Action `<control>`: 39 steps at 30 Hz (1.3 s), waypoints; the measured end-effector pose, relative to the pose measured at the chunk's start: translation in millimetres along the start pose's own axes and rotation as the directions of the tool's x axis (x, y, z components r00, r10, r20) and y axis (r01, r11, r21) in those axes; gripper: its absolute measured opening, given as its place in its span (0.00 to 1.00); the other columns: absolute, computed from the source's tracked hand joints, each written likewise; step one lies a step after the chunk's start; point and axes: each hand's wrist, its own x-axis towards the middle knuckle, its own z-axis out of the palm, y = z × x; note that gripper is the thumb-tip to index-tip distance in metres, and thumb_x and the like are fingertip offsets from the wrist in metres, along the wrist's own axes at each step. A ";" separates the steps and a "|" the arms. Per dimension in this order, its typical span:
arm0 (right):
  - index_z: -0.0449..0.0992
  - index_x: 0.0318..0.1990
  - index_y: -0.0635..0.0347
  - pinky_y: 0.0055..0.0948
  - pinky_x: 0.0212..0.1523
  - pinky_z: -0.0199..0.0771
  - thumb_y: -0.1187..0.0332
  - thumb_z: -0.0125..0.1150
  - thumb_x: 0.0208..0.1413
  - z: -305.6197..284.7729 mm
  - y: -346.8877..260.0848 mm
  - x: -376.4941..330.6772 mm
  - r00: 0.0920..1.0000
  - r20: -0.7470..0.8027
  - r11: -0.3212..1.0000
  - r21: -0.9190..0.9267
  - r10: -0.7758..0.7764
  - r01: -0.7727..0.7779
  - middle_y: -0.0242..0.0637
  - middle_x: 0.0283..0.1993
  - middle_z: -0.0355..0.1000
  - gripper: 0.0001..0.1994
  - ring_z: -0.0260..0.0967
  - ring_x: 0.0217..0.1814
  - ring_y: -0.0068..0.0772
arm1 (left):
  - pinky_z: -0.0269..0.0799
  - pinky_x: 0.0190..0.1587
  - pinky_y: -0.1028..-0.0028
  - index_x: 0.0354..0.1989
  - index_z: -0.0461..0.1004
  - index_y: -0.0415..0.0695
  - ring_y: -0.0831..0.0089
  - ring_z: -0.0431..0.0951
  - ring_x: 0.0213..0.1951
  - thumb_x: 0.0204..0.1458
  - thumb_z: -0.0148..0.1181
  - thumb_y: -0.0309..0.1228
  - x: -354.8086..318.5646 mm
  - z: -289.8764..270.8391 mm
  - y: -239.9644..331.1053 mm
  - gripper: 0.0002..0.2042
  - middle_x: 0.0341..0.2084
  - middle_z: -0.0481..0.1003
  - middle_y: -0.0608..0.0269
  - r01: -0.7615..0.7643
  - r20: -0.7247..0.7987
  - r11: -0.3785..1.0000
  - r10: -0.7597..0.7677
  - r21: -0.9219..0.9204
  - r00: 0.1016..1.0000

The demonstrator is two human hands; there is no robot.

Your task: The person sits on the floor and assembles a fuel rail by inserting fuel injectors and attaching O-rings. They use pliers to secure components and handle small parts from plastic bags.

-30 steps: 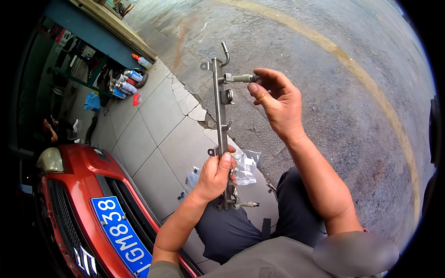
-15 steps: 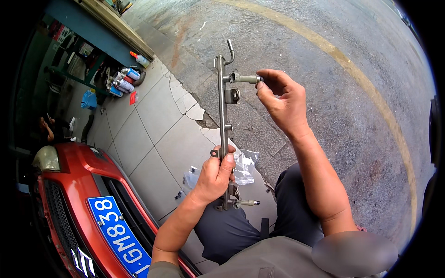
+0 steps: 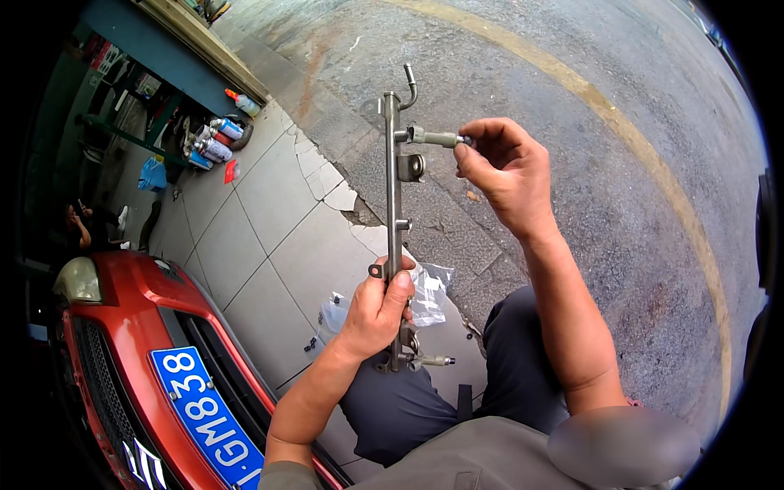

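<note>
I hold a long grey metal rail (image 3: 393, 196) upright in front of me. My left hand (image 3: 377, 306) grips its lower part in a fist. My right hand (image 3: 505, 171) pinches the outer end of a small cylindrical injector (image 3: 434, 138) that sticks out sideways near the rail's top. A second injector (image 3: 433, 359) juts out at the rail's bottom, below my left hand. An empty round socket (image 3: 411, 167) sits just under the upper injector.
A red car's front (image 3: 131, 359) with a blue plate is at lower left. A clear plastic bag (image 3: 425, 290) and small bolts (image 3: 312, 343) lie on the tiled pavement (image 3: 269, 245). Spray cans (image 3: 214, 143) stand by a shop front; a seated person (image 3: 82, 229) is far left.
The rail and both hands stay almost as they were. My right hand keeps its grip on the upper injector; the view has shifted slightly.
</note>
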 end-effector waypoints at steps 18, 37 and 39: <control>0.75 0.44 0.68 0.20 0.33 0.76 0.75 0.67 0.57 -5.0 1.0 2.1 0.999 -0.045 0.995 0.100 0.013 -0.008 0.33 0.33 0.76 0.10 0.74 0.33 0.19 | 0.75 0.26 0.76 0.54 0.67 0.36 0.80 0.73 0.23 0.70 0.46 0.39 2.8 2.9 -0.6 0.17 0.26 0.71 0.65 0.018 0.025 1.000 -0.018 -0.003 1.000; 0.76 0.51 0.69 0.27 0.37 0.81 0.72 0.61 0.63 -5.9 19.4 5.0 0.984 0.119 0.909 0.381 0.130 -0.167 0.40 0.39 0.79 0.12 0.77 0.36 0.26 | 0.80 0.25 0.71 0.52 0.64 0.32 0.77 0.73 0.23 0.70 0.43 0.42 6.7 2.2 -0.9 0.20 0.27 0.68 0.63 0.017 0.017 1.000 -0.018 0.008 1.000; 0.76 0.49 0.69 0.27 0.36 0.81 0.71 0.63 0.62 -6.9 20.5 6.2 0.985 0.112 0.910 0.381 0.132 -0.165 0.40 0.38 0.79 0.12 0.77 0.35 0.26 | 0.79 0.25 0.72 0.52 0.64 0.33 0.77 0.73 0.23 0.70 0.43 0.42 7.5 1.2 -3.2 0.20 0.27 0.69 0.63 0.013 0.024 1.000 -0.013 0.013 1.000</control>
